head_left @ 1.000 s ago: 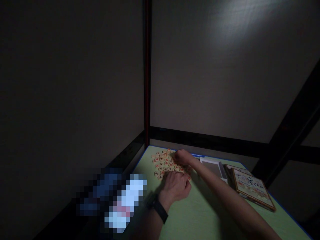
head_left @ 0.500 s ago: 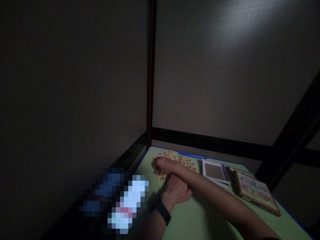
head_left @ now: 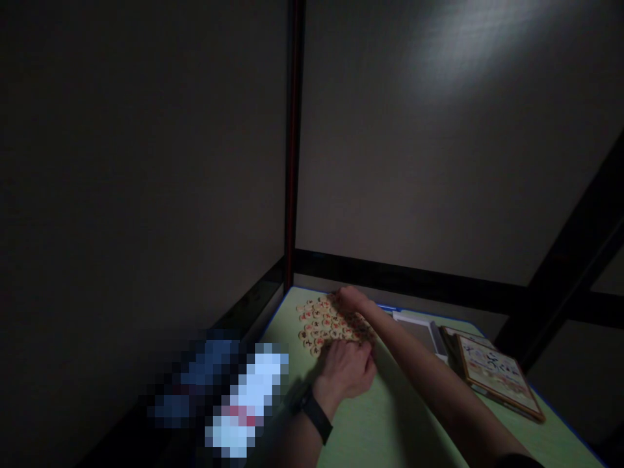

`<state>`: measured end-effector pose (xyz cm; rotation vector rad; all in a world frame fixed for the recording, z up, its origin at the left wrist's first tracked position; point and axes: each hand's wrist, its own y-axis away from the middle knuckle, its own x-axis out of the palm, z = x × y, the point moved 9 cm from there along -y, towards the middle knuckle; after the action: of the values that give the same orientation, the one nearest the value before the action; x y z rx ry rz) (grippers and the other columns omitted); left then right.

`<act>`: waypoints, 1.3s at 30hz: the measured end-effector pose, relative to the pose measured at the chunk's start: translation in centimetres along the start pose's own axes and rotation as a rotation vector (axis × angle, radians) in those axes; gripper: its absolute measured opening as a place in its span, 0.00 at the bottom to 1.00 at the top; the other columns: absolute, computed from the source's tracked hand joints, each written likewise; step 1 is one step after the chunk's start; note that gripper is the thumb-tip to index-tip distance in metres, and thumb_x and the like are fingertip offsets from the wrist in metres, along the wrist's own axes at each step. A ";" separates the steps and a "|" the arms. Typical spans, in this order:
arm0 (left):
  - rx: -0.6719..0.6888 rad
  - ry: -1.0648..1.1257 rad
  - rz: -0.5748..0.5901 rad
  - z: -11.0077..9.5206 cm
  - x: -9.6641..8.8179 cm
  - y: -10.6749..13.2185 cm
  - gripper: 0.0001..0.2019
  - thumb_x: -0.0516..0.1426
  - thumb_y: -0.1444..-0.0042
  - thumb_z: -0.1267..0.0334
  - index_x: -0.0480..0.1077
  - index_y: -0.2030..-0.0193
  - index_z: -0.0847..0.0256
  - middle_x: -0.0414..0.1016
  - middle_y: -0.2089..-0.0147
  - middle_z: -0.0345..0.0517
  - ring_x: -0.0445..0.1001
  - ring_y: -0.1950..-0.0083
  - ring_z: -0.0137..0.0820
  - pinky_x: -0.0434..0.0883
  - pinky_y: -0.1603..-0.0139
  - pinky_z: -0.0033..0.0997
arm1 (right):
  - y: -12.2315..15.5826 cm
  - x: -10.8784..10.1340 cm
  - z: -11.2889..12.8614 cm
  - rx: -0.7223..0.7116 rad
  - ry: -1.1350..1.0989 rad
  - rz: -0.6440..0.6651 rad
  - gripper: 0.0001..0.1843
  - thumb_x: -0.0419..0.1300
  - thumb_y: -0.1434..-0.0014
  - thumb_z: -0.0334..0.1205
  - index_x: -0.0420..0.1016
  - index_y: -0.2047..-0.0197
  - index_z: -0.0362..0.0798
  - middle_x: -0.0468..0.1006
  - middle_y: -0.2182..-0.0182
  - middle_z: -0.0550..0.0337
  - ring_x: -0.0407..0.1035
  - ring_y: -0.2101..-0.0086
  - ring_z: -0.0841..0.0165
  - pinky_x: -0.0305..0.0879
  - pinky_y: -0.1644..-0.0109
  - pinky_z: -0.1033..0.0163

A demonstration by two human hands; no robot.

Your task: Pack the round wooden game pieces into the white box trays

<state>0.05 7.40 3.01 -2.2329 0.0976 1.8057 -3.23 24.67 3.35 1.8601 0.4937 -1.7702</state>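
Several round pale game pieces [head_left: 319, 322] with red and black marks lie packed together on a green table [head_left: 390, 422] near its far left corner. My left hand [head_left: 347, 372], with a dark band on the wrist, rests on the table at the near edge of the pieces, fingers curled down onto them. My right hand [head_left: 351, 299] reaches across to the far edge of the pieces, fingers bent and touching them. In this dim light I cannot see whether either hand holds a piece.
A white shallow box [head_left: 423, 328] sits to the right of the pieces, and a framed game board or lid [head_left: 494, 377] lies further right. Dark walls and a red post [head_left: 291, 162] close in the table's far corner. A blurred patch [head_left: 229, 396] lies at lower left.
My right hand swept left over the pieces, then came back to their far right edge. The pieces now lie in a tighter cluster. My left hand barely moved.
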 end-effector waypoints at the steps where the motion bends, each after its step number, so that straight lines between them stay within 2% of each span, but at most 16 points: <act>1: -0.001 0.002 -0.001 0.0 0.0 0.0 0.15 0.47 0.35 0.60 0.71 0.51 0.60 0.81 0.56 0.55 0.79 0.54 0.44 0.74 0.51 0.45 | -0.1 0.5 -0.1 -0.003 0.002 0.018 0.19 0.60 0.33 0.45 0.71 0.43 0.48 0.73 0.46 0.52 0.72 0.51 0.61 0.73 0.49 0.50; 7: -0.001 0.000 0.000 0.1 0.2 -0.1 0.15 0.47 0.35 0.60 0.71 0.51 0.61 0.81 0.56 0.55 0.79 0.54 0.45 0.74 0.52 0.46 | -1.1 2.0 0.0 -0.040 -0.006 0.088 0.18 0.60 0.34 0.45 0.71 0.43 0.48 0.73 0.46 0.52 0.72 0.51 0.60 0.73 0.49 0.50; 14: -0.006 0.007 -0.011 0.2 0.0 -0.1 0.15 0.47 0.35 0.59 0.71 0.52 0.61 0.81 0.56 0.55 0.79 0.54 0.44 0.73 0.51 0.45 | -1.3 1.6 -0.8 -0.067 -0.104 0.067 0.18 0.60 0.33 0.46 0.72 0.44 0.47 0.74 0.46 0.53 0.72 0.52 0.60 0.73 0.50 0.51; 20: -0.002 0.008 -0.009 0.1 -0.3 0.0 0.15 0.47 0.35 0.60 0.71 0.52 0.60 0.81 0.56 0.54 0.80 0.55 0.45 0.74 0.52 0.45 | -1.1 1.7 -2.4 -0.047 -0.188 0.036 0.09 0.63 0.37 0.38 0.80 0.54 0.44 0.81 0.56 0.57 0.75 0.55 0.62 0.72 0.51 0.59; 24: -0.006 0.010 -0.012 0.2 -0.3 -0.1 0.15 0.47 0.36 0.60 0.72 0.52 0.60 0.81 0.56 0.54 0.79 0.55 0.44 0.74 0.52 0.46 | -0.9 2.2 -3.1 -0.037 -0.189 0.047 0.18 0.61 0.35 0.45 0.73 0.45 0.45 0.74 0.46 0.54 0.72 0.52 0.59 0.74 0.52 0.52; 26: -0.002 0.013 -0.015 0.2 -0.3 -0.1 0.15 0.47 0.36 0.60 0.72 0.52 0.60 0.81 0.56 0.54 0.79 0.55 0.45 0.74 0.52 0.47 | -0.7 2.2 -3.1 -0.040 -0.172 0.042 0.20 0.61 0.35 0.46 0.72 0.43 0.46 0.72 0.44 0.54 0.72 0.51 0.58 0.74 0.51 0.51; 28: -0.003 0.014 -0.017 0.1 -0.3 -0.1 0.15 0.47 0.36 0.60 0.72 0.52 0.60 0.81 0.56 0.54 0.79 0.55 0.45 0.74 0.51 0.48 | -0.6 1.8 -2.8 -0.050 -0.146 0.021 0.17 0.61 0.34 0.45 0.74 0.46 0.46 0.74 0.47 0.53 0.72 0.52 0.59 0.73 0.51 0.53; 32: -0.014 0.008 -0.002 0.2 -0.1 -0.1 0.15 0.47 0.36 0.60 0.72 0.51 0.60 0.81 0.56 0.55 0.79 0.55 0.44 0.74 0.52 0.46 | -0.3 0.8 -0.6 -0.113 -0.094 -0.040 0.09 0.60 0.37 0.36 0.82 0.58 0.46 0.83 0.57 0.53 0.76 0.56 0.62 0.67 0.53 0.64; 36: -0.023 0.003 0.010 0.3 0.0 -0.1 0.15 0.46 0.35 0.60 0.72 0.51 0.60 0.81 0.55 0.55 0.79 0.54 0.44 0.74 0.51 0.44 | 0.0 0.7 2.2 -0.176 -0.054 -0.059 0.12 0.61 0.44 0.32 0.84 0.59 0.49 0.85 0.58 0.54 0.77 0.57 0.62 0.65 0.57 0.68; 39: -0.033 -0.001 0.017 0.4 0.1 -0.2 0.15 0.47 0.35 0.59 0.71 0.50 0.60 0.81 0.55 0.55 0.79 0.53 0.44 0.74 0.51 0.45 | -0.1 0.9 3.1 -0.182 -0.041 -0.051 0.14 0.61 0.46 0.29 0.84 0.59 0.50 0.85 0.60 0.53 0.78 0.60 0.63 0.65 0.60 0.68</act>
<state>-0.26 7.68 2.90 -2.2600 0.0867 1.8302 -5.78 22.83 2.44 1.6973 0.6686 -1.7308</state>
